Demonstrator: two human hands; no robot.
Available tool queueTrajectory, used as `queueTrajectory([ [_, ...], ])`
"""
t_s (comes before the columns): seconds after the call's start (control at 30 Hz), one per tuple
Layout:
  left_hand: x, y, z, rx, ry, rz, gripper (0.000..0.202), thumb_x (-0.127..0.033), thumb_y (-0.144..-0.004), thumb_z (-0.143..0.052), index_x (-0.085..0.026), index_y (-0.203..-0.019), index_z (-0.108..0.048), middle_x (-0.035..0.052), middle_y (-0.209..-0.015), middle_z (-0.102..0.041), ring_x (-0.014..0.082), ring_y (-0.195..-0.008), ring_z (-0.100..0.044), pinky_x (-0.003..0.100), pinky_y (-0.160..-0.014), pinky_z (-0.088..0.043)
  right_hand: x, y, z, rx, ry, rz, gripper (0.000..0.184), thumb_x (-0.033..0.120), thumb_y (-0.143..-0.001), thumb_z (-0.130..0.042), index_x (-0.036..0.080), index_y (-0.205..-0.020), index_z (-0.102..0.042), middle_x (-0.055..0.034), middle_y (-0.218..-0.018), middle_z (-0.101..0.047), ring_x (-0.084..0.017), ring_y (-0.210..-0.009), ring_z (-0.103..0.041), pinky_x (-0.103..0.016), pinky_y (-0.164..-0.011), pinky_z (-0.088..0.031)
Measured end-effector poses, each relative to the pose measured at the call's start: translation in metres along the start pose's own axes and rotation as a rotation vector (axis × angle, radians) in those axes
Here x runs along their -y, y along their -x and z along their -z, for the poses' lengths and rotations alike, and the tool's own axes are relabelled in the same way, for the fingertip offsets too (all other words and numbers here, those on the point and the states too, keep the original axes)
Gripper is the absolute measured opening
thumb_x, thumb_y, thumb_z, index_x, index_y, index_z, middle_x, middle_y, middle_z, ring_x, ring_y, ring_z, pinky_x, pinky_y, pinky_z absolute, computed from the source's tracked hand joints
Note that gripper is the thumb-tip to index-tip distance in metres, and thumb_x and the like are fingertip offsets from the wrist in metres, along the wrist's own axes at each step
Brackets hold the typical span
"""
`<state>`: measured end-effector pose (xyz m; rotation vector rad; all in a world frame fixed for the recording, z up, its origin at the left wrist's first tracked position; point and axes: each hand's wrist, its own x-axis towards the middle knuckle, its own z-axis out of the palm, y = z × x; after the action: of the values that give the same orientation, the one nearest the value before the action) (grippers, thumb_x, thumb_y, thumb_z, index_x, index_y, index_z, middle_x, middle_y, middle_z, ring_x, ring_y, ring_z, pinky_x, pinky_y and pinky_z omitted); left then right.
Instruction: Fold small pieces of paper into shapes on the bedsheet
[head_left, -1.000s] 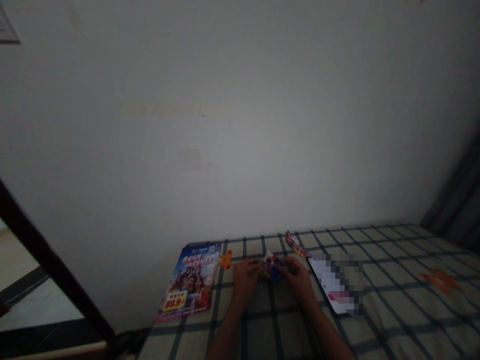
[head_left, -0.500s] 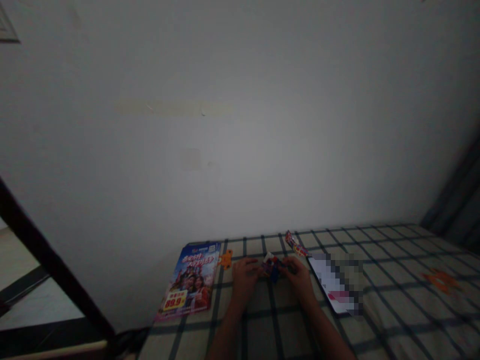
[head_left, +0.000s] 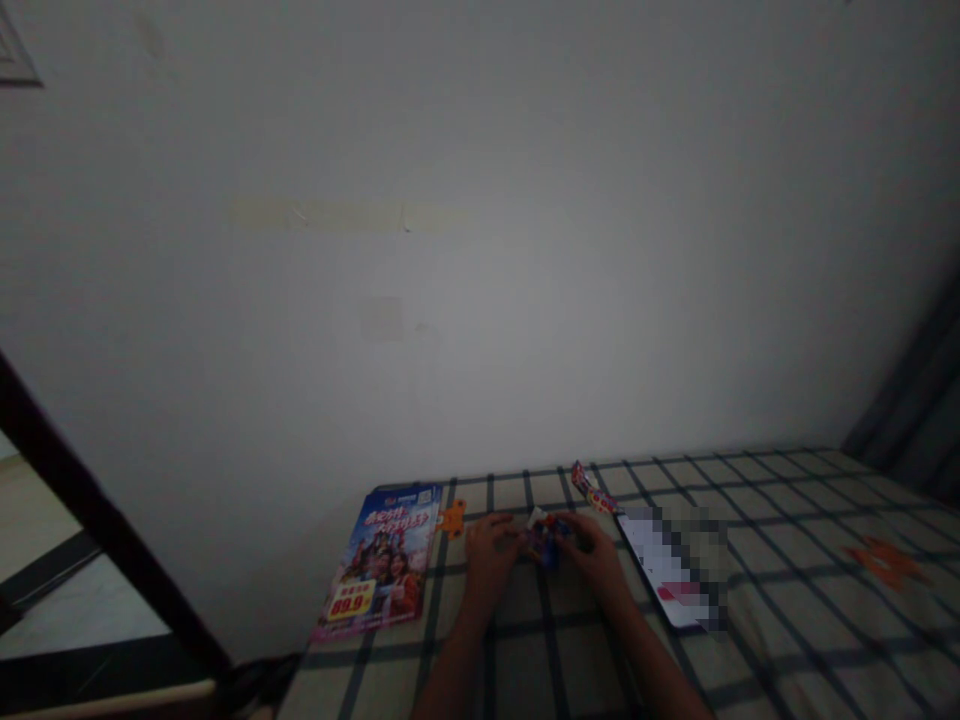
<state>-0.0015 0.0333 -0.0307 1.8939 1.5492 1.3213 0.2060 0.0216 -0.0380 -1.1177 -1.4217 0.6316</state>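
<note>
Both hands meet low in the view over a checked bedsheet [head_left: 787,560]. My left hand [head_left: 489,548] and my right hand [head_left: 596,550] are closed from either side on a small toy of red, blue and white pieces [head_left: 546,537]. The dim, blurred picture hides how its parts fit. A small orange piece [head_left: 452,518] lies just left of my left hand. A red and white wrapper [head_left: 591,489] lies behind my right hand.
A colourful leaflet [head_left: 380,560] lies flat at the left of the sheet. A phone [head_left: 670,566] lies to the right of my right hand. A bare wall [head_left: 480,250] rises straight behind. A dark bed-frame bar [head_left: 97,530] crosses the lower left.
Both hands stay closed on the toy and shift only slightly around it. Nothing else on the sheet has moved.
</note>
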Motion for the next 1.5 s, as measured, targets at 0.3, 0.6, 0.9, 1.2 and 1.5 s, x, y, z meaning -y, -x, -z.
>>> queueTrajectory([
  [0.3, 0.003, 0.002, 0.000, -0.017, -0.014, 0.022, 0.009, -0.030, -0.075, -0.072, -0.023, -0.069, -0.072, 0.0048, -0.111, -0.072, 0.0269, -0.112, -0.059, 0.049, -0.102, -0.043, -0.005, 0.003, -0.005, 0.081, -0.023, -0.001, 0.049, 0.034, -0.062, -0.082, 0.026, -0.109, -0.071, -0.0073, -0.111, -0.071, -0.029, -0.108, -0.065, -0.048, -0.099, -0.051],
  [0.6, 0.003, 0.000, -0.002, -0.024, -0.031, 0.035, 0.007, -0.030, -0.075, -0.073, -0.025, -0.072, -0.076, 0.0052, -0.107, -0.071, 0.0281, -0.110, -0.058, 0.051, -0.102, -0.042, -0.003, 0.003, -0.006, 0.076, -0.092, -0.056, 0.045, 0.032, -0.064, -0.078, 0.025, -0.108, -0.069, -0.0073, -0.110, -0.072, -0.028, -0.106, -0.067, -0.048, -0.098, -0.052],
  [0.9, 0.001, 0.002, -0.001, -0.047, -0.029, 0.033, 0.017, -0.042, -0.078, -0.072, -0.027, -0.079, -0.078, 0.0050, -0.110, -0.070, 0.0283, -0.112, -0.058, 0.052, -0.104, -0.042, -0.014, 0.004, -0.008, -0.006, -0.032, -0.049, 0.059, 0.043, -0.058, -0.084, 0.024, -0.111, -0.067, -0.0096, -0.115, -0.070, -0.031, -0.109, -0.066, -0.050, -0.098, -0.053],
  [1.2, 0.001, 0.002, -0.004, -0.014, -0.094, 0.001, 0.013, -0.040, -0.079, -0.073, -0.028, -0.080, -0.080, 0.0052, -0.112, -0.071, 0.0277, -0.112, -0.058, 0.050, -0.103, -0.042, -0.005, 0.002, -0.009, 0.100, -0.185, -0.099, 0.061, 0.033, -0.062, -0.083, 0.024, -0.118, -0.060, -0.0108, -0.120, -0.070, -0.031, -0.110, -0.068, -0.050, -0.097, -0.054],
  [1.5, -0.001, 0.004, -0.005, 0.021, -0.145, 0.004, 0.016, -0.041, -0.080, -0.072, -0.028, -0.072, -0.079, 0.0056, -0.115, -0.069, 0.0288, -0.115, -0.054, 0.050, -0.103, -0.040, 0.000, 0.002, -0.009, 0.121, -0.192, -0.130, 0.065, 0.027, -0.060, -0.081, 0.025, -0.121, -0.058, -0.0072, -0.118, -0.071, -0.029, -0.104, -0.069, -0.047, -0.093, -0.056],
])
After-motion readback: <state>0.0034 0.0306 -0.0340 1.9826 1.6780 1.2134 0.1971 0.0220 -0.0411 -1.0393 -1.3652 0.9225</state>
